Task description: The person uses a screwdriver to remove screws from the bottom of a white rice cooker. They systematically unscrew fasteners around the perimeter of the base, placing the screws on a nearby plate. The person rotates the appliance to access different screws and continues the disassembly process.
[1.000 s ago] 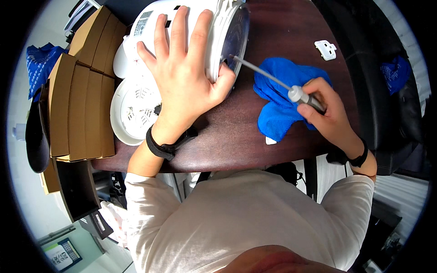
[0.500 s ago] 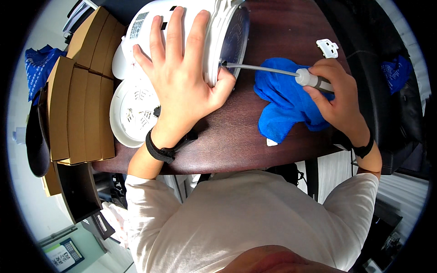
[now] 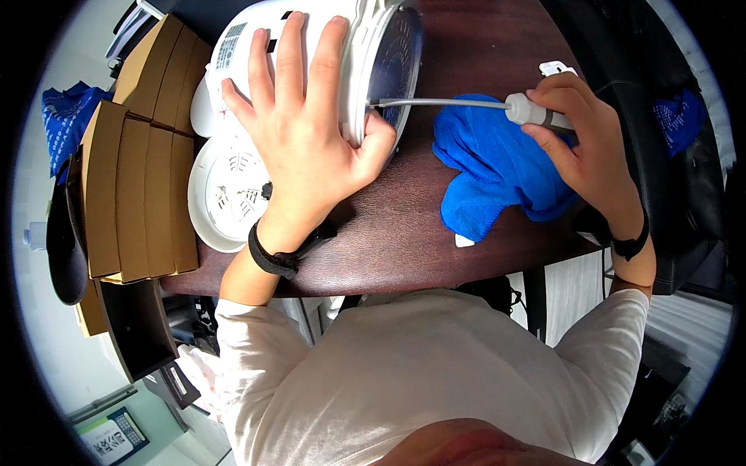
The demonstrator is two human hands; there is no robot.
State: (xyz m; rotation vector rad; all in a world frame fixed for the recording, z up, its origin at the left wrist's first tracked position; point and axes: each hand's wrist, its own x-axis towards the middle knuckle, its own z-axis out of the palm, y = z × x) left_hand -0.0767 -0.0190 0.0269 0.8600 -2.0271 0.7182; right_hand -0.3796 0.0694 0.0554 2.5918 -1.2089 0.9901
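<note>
A white rounded appliance (image 3: 233, 74) with a dark blue perforated disc face (image 3: 398, 58) lies on its side at the far edge of view. My left hand (image 3: 299, 124) rests flat on its shell, fingers spread, with the thumb bent near the rim. My right hand (image 3: 583, 140) is closed round the grey and white handle of a screwdriver (image 3: 519, 109). Its long metal shaft points left and its tip meets the appliance's rim just above my left thumb. What exactly the tip touches is too small to tell.
Below the screwdriver lies a crumpled blue cloth (image 3: 497, 171) on the dark wood table (image 3: 373, 256). A white round vented part (image 3: 210, 210) sits by my left wrist. Brown cardboard boxes (image 3: 140, 194) line the left side. A small white plastic piece (image 3: 553, 68) lies beyond my right hand.
The appliance and my left hand have shifted slightly left. The screwdriver tip has moved left with the rim, while my right hand has risen a little and drifted right, partly covering the small white piece.
</note>
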